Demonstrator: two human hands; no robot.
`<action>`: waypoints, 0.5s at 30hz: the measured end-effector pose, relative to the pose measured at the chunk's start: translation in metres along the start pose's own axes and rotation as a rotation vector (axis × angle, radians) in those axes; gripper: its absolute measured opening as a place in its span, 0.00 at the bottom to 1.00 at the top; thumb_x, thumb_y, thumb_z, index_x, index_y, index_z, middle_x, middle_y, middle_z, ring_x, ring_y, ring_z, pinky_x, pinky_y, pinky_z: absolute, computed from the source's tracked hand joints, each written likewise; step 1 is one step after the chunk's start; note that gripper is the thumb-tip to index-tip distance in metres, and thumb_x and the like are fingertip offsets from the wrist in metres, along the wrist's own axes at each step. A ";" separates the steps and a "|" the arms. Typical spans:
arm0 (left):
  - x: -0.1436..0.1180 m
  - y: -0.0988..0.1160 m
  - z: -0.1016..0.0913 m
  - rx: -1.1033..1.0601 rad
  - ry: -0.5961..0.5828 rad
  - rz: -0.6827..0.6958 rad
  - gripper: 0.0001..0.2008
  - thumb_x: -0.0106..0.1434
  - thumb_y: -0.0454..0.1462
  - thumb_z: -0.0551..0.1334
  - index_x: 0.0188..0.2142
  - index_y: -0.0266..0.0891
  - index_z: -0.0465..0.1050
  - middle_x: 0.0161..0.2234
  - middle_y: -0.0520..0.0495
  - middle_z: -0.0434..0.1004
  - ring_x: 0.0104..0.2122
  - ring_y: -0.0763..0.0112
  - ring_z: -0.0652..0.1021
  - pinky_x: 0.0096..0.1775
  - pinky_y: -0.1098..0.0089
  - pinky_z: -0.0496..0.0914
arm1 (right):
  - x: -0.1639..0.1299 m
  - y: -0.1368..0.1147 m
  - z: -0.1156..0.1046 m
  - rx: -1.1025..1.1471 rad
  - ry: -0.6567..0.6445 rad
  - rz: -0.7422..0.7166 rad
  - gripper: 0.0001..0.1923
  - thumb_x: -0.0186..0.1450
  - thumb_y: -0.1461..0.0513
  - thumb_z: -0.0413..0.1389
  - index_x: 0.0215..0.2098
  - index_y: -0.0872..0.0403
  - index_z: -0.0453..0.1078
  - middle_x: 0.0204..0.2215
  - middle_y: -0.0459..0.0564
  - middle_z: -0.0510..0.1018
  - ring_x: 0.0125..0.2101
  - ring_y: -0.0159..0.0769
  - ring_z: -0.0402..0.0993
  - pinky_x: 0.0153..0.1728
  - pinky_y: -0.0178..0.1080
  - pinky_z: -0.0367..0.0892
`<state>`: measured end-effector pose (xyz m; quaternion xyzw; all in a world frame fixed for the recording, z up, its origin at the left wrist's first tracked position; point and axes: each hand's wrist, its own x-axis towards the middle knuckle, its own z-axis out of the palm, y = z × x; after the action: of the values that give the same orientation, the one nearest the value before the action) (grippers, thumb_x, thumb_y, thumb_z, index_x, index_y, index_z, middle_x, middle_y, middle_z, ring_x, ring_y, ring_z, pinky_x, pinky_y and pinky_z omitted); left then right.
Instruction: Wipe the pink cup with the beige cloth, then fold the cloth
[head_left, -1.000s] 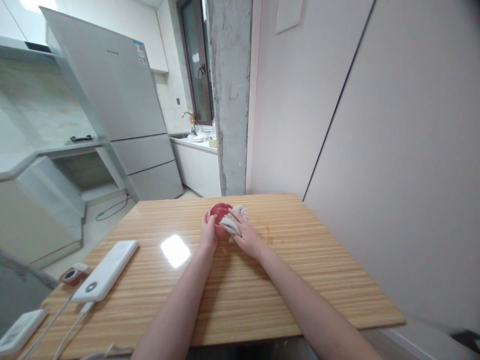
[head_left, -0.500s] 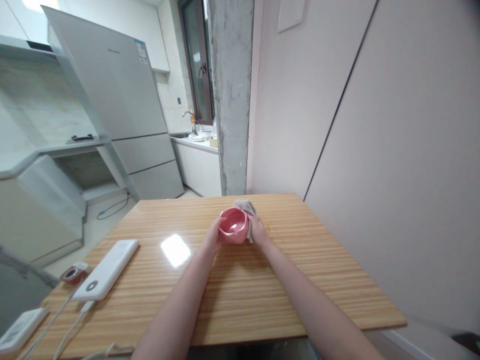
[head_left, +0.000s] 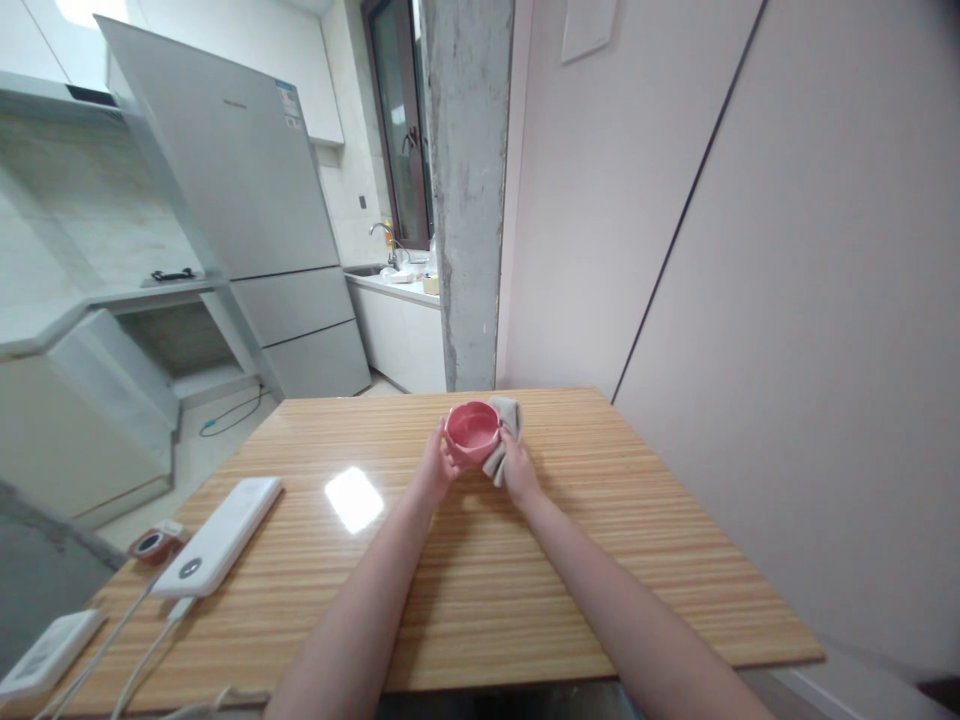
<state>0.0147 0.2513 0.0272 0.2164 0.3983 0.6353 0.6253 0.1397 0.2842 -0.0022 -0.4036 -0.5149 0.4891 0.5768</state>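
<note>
A pink bowl with a wavy rim is held up over the far half of the wooden table, its opening tipped toward me. My left hand grips the bowl's left side, fingers curling beneath it. On the other side, my right hand is closed on a grey cloth, which it presses against the bowl's right wall. Part of the cloth sticks up behind the bowl. The fingertips of my right hand are partly hidden by the cloth and bowl.
A white power bank with a cable plugged in lies on the table's left side. Beside it are a small red-brown round object and another white device. Beyond the table stand a fridge and a concrete pillar.
The bowl has risen slightly and turned in my hands. My left fingers have moved from its rim to underneath, and the cloth has shifted with my right hand.
</note>
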 end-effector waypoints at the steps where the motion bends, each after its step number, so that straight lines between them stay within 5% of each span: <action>1: -0.002 0.000 0.001 0.027 -0.012 -0.039 0.23 0.58 0.48 0.61 0.49 0.37 0.72 0.46 0.39 0.77 0.42 0.61 0.78 0.34 0.69 0.74 | 0.004 -0.002 -0.004 0.000 0.011 0.004 0.25 0.63 0.45 0.47 0.46 0.51 0.72 0.45 0.51 0.78 0.53 0.43 0.69 0.57 0.48 0.61; 6: -0.003 -0.001 0.004 0.080 0.024 -0.027 0.18 0.59 0.41 0.61 0.48 0.37 0.72 0.45 0.39 0.77 0.42 0.60 0.78 0.33 0.68 0.74 | 0.008 -0.003 -0.006 -0.029 -0.106 0.037 0.26 0.62 0.44 0.47 0.43 0.52 0.73 0.45 0.51 0.78 0.52 0.43 0.70 0.57 0.47 0.60; 10: 0.001 -0.007 0.006 -0.045 0.128 0.122 0.18 0.62 0.41 0.58 0.50 0.38 0.69 0.45 0.42 0.77 0.42 0.63 0.78 0.38 0.67 0.74 | -0.006 0.004 0.006 -0.008 -0.143 0.013 0.30 0.61 0.40 0.47 0.46 0.51 0.72 0.45 0.51 0.78 0.52 0.41 0.70 0.58 0.47 0.59; 15: 0.004 -0.016 0.002 0.039 0.105 0.249 0.22 0.60 0.48 0.59 0.52 0.44 0.66 0.48 0.44 0.74 0.45 0.65 0.76 0.39 0.70 0.73 | -0.005 0.005 0.006 -0.009 -0.118 -0.054 0.28 0.62 0.41 0.46 0.45 0.50 0.72 0.42 0.51 0.80 0.54 0.40 0.69 0.57 0.45 0.61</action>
<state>0.0258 0.2539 0.0154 0.2425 0.4129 0.7106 0.5156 0.1335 0.2796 -0.0069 -0.3626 -0.5611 0.4937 0.5567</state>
